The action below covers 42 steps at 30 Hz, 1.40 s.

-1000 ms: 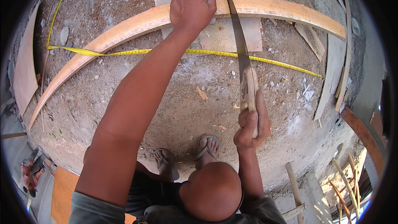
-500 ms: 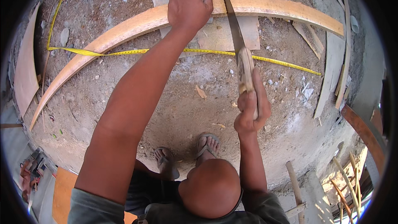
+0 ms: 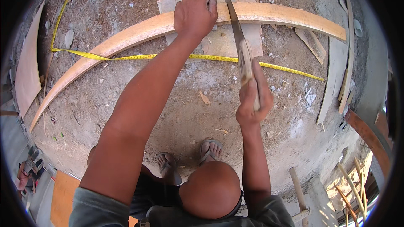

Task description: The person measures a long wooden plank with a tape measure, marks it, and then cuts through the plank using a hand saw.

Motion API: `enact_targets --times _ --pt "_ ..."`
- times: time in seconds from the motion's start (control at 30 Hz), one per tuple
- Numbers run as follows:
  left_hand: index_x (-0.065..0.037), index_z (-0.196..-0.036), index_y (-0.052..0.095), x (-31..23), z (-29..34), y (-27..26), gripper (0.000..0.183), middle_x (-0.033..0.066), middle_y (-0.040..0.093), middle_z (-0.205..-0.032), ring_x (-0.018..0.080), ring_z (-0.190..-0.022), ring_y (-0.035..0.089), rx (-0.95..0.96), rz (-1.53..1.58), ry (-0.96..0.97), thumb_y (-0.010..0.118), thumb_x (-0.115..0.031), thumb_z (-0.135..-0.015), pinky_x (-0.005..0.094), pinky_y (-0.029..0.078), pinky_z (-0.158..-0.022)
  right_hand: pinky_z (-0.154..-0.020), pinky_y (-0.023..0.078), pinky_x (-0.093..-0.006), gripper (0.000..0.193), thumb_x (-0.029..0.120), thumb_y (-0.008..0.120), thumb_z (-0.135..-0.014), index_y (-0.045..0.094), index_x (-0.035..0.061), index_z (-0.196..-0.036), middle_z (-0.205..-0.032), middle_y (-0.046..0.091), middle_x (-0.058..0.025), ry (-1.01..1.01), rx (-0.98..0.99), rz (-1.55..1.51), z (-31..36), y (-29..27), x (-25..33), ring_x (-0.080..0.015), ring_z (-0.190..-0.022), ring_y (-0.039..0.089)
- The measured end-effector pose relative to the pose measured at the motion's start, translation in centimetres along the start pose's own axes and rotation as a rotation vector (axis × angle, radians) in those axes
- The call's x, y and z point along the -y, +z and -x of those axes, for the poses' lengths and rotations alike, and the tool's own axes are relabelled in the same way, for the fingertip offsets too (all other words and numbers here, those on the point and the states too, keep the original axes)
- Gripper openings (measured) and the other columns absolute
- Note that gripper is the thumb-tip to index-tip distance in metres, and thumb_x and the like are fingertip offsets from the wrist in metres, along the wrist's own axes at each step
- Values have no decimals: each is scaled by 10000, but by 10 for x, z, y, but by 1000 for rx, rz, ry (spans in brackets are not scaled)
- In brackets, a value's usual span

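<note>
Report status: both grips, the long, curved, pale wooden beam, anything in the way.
Left grip curled over beam. Right grip closed around wooden-handled, dark metal saw, blade crossing beam. Yellow tape measure running beneath saw and left forearm.

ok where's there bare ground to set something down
Mostly bare ground: between the forearms, bounded by yellow tape and sandalled feet; also between left forearm and the left half of the curved timber. Crowded: where left hand and saw meet that timber, and the planks at right.
</note>
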<state>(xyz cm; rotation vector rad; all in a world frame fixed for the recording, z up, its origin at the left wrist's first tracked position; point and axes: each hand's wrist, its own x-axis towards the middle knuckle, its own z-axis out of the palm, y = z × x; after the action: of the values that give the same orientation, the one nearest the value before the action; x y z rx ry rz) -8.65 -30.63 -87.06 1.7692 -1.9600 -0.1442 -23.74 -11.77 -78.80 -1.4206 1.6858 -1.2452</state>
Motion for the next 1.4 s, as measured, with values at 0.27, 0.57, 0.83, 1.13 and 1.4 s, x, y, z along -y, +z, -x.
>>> enact_targets --times 0.27,0.57,0.83,1.13,1.4 --pt "-70 -900 707 13 12 -7 283 92 695 -906 340 -905 631 47 7 -44 582 -310 -983 467 523 -814 -759 572 -311 464 141 457 -1026 550 -147 -1377 -1121 728 -286 200 107 12 72 -35 26 -217 -901 738" --pt "-78 -911 720 -7 5 2 309 65 694 -943 295 -935 614 94 47 -58 553 -324 -992 442 485 -823 -560 442 -234 383 16 555 -993 629 -21 -1367 -846 709 -94 -134 -64 -35 -61 39 -28 -42 -629 537" --pt "-60 -894 710 9 10 -7 294 100 688 -897 327 -876 625 44 20 -59 588 -312 -983 469 512 -794 -858 592 -408 484 134 439 -986 561 -183 -1331 -1129 697 -358 95 38 34 125 -64 22 -406 -1029 734" --pt "-56 -857 688 5 18 -1 291 108 686 -881 329 -871 625 46 41 -10 585 -297 -985 466 515 -776 -554 464 -218 406 22 542 -983 611 -49 -1377 -939 752 -153 -18 2 -23 -23 35 -34 -39 -640 610" --pt "-59 -857 686 10 7 -10 278 106 688 -878 335 -868 627 13 6 -15 600 -296 -975 472 517 -768 -614 513 -240 473 140 476 -995 570 -164 -1345 -1040 744 -282 41 42 43 87 -26 -14 -121 -672 664"
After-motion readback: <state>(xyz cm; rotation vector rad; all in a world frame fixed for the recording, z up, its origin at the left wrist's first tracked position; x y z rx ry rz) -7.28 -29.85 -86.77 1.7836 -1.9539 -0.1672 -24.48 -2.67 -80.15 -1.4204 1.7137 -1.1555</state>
